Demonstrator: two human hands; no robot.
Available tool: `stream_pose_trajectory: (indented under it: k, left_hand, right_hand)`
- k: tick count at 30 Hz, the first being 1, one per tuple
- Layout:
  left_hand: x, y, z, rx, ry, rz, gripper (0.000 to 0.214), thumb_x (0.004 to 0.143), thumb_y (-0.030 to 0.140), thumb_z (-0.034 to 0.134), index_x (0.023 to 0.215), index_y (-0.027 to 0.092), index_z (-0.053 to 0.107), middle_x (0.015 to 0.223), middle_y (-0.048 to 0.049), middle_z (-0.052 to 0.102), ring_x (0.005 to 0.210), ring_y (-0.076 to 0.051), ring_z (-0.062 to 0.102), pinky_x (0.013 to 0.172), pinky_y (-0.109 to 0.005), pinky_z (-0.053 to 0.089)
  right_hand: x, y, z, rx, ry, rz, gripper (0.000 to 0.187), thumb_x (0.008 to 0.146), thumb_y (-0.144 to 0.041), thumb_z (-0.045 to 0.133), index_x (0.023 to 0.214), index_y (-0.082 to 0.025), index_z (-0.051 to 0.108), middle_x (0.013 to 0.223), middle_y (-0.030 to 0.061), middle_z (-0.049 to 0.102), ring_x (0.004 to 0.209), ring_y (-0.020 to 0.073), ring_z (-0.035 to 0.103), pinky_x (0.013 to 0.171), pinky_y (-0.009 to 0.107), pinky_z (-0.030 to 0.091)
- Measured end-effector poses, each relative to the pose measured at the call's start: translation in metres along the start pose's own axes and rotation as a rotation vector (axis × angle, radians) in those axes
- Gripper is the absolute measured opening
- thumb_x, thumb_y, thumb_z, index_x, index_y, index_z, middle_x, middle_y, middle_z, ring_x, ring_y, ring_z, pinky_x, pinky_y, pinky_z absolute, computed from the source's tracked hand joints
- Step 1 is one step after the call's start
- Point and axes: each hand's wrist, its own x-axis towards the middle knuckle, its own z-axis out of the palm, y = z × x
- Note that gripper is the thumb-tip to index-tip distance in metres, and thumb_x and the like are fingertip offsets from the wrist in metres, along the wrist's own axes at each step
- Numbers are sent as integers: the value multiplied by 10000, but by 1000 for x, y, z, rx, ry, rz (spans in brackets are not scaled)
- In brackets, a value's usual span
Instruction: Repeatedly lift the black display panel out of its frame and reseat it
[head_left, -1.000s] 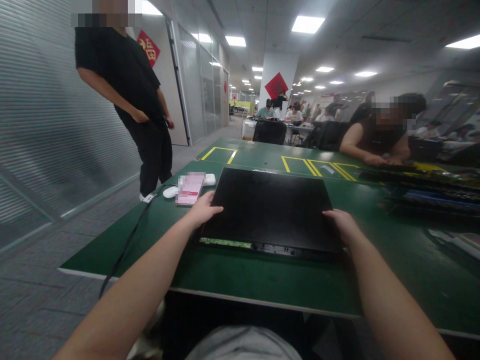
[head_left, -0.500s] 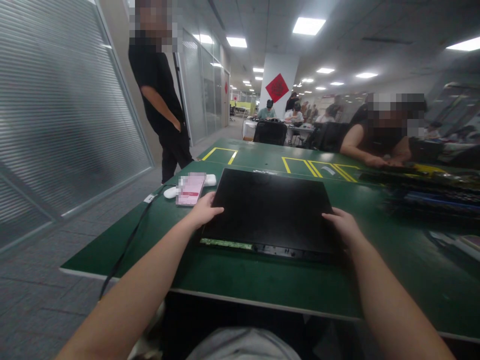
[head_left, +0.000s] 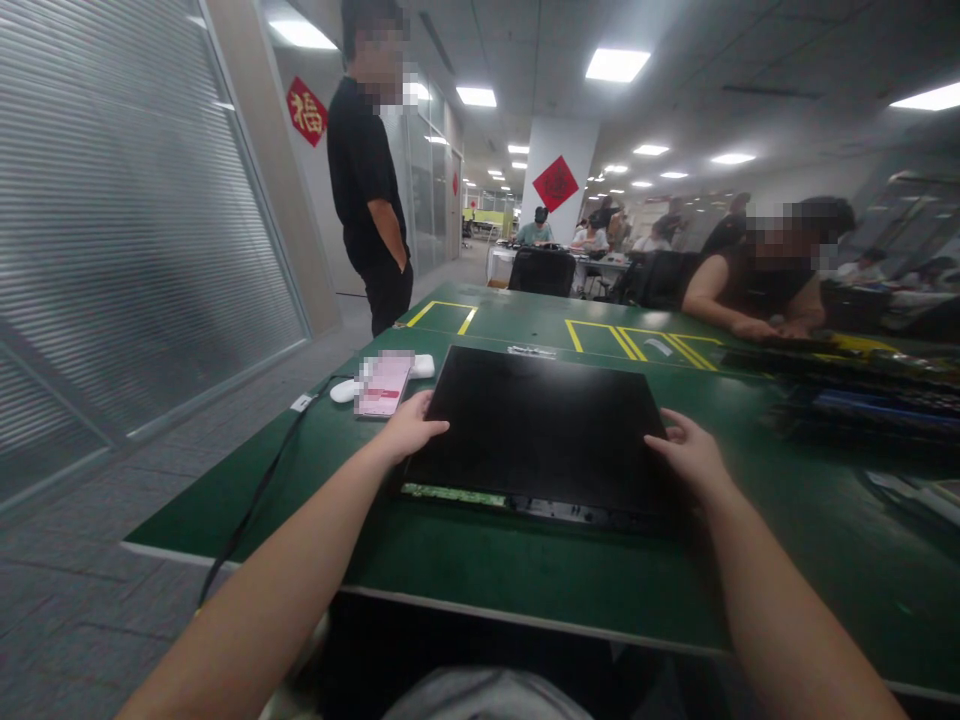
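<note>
A black LCD screen panel [head_left: 547, 430] lies face up over the green table [head_left: 525, 575]. Along its near edge runs a strip with a green circuit board [head_left: 454, 495] on the left and dark casing on the right. My left hand [head_left: 414, 428] grips the panel's left edge, thumb on top and fingers hidden beside or beneath it. On the opposite side my right hand [head_left: 694, 452] holds the right edge, with the thumb resting at the border and the other fingers curled behind. Whether the panel touches the tabletop is hard to see.
A phone [head_left: 384, 382] with a pink screen and a white object [head_left: 343, 391] lie left of the panel. A black cable [head_left: 262, 490] crosses the left edge. Dark stacked panels [head_left: 847, 400] are at right, near a seated person [head_left: 772, 270]. Another person [head_left: 367, 190] stands behind the table.
The standing person has moved to the right in view. My hands keep their hold on the LCD screen panel, which has hardly moved; the view has shifted slightly.
</note>
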Motion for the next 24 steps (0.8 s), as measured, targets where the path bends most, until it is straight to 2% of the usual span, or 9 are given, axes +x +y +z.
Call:
stream_pose_trajectory:
  k: [3,9,14,18,22,24]
  left_hand:
    - [0,1,0,2,4,1,604,519,84,789,1093,157,617,1186,-113,713,1191,-307,614,1025,-468,463]
    - [-3,9,2,0,48,-3,547,481,112,805,1007,161,661,1042,-79,760,1056,-293,683,973,-434,493]
    - [-6,20,3,-25,101,-94,486,476,145,750,956,176,679,867,-37,773,822,-262,720,758,-363,552]
    - [-7,25,1,-83,156,-149,429,486,168,678,914,180,704,693,-5,738,657,-233,693,613,-313,526]
    - [-6,25,-3,-81,149,-160,517,482,159,654,996,187,715,714,0,740,666,-238,696,560,-293,510]
    - [-4,23,-5,-46,184,-171,575,472,142,657,1043,189,703,737,0,746,672,-241,698,550,-293,511]
  right_hand:
    - [-1,-5,-4,-25,53,78,671,655,-219,714,1314,-166,603,884,69,708,740,197,646,687,312,495]
    - [-6,-15,-5,188,33,184,633,612,-177,655,1243,-130,629,708,50,676,658,188,615,631,299,486]
    - [-8,-19,-5,303,18,206,595,565,-209,647,1154,-135,675,676,38,651,639,163,572,573,260,434]
    - [-9,-20,-6,314,12,190,536,544,-251,659,1070,-159,715,650,20,622,576,135,491,503,246,351]
    - [-8,-19,-5,325,-9,193,528,529,-254,665,1044,-151,721,584,-5,571,537,122,447,482,246,321]
    - [-7,-17,-5,309,-12,197,520,526,-252,669,1034,-153,721,589,-5,578,529,115,441,483,242,324]
